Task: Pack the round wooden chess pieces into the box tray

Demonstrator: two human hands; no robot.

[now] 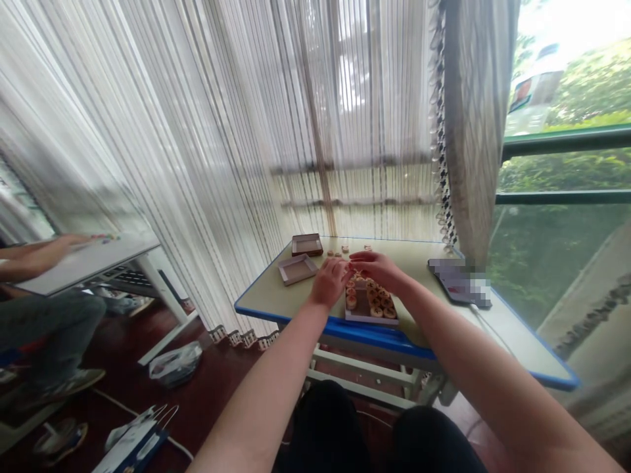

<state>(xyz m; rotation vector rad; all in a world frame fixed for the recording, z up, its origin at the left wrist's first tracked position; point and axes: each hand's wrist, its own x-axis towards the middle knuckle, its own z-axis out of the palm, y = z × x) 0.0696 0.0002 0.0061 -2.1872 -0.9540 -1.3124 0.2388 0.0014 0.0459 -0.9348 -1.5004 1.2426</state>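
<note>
A shallow tray (362, 314) full of several round wooden game discs (379, 302) lies near the front edge of a small blue-rimmed table (276, 299). My left hand (329, 281) rests at the tray's far left corner, fingers curled downward onto the pieces. My right hand (377, 266) sits just beyond the tray, fingers bent and pinched over the discs, touching the left hand. What either hand holds is too small to make out. A few loose discs (340, 251) lie farther back on the table.
Two open box halves, one grey (297, 268) and one dark brown (306, 244), sit at the table's left. A blurred dark object (458, 282) lies at the right. Curtains hang behind. Another person's arm (44, 253) rests on a white table at left. Bags lie on the floor.
</note>
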